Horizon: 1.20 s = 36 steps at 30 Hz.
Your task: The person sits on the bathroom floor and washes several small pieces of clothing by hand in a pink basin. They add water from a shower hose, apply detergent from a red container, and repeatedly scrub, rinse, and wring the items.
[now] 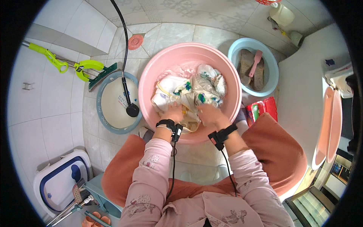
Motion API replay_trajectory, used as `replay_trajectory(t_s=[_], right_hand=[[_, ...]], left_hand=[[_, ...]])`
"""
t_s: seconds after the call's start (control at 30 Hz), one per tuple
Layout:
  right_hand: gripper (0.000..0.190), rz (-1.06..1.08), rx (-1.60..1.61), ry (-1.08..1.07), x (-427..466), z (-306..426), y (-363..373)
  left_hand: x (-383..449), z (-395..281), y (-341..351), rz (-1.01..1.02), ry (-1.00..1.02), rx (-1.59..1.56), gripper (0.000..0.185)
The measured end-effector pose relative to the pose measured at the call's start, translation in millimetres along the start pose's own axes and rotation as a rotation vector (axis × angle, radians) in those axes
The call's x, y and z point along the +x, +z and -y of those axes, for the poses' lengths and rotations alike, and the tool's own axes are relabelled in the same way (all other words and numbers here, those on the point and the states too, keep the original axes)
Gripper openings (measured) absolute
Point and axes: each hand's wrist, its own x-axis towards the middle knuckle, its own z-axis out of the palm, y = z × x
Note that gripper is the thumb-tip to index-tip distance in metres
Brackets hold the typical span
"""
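A large pink plastic basin (190, 48) stands on the tiled floor before me, holding water and wet patterned cloth (184, 88). The cloth is white and beige with green and blue prints and a yellow edging. My left hand (173, 112) is at the lower left of the cloth, its fingers partly lost in the wet folds. My right hand (210, 115), somewhat blurred, touches the cloth's lower right side. Whether either hand grips the cloth does not show clearly. Both wrists wear black straps with cabled devices.
Left of the pink basin is a blue-rimmed basin (99, 109) with a black shower head (132, 109). A light-blue basin (232, 51) at upper right holds slippers (246, 63) and a pink brush (256, 63). A red container (270, 107) lies below it; a green mop (102, 74) leans at left.
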Motion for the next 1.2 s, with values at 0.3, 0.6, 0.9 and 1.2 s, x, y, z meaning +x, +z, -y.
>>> replay_trajectory(t_s=[0.3,0.6,0.9,1.2], right_hand=[[0.035,-0.56,0.009,0.046,-99.4,-44.3,-207.9],[0.032,-0.2,0.401,0.193,-239.9,-137.7,-231.0],[0.044,-0.426,-0.086,0.34,-132.9,-256.6,-30.9],[0.043,-0.368,-0.194,0.482,-98.4,-254.2,-41.5]], left_hand=[[-27.4,-24.0,7.5,-0.499,0.24,-0.272,0.046],[-50.3,-31.0,30.2,-0.483,0.356,-0.428,0.046],[-33.0,0.1,68.6,-0.253,0.187,-0.631,0.04],[-11.0,0.9,63.7,-0.295,0.228,-0.548,0.038]])
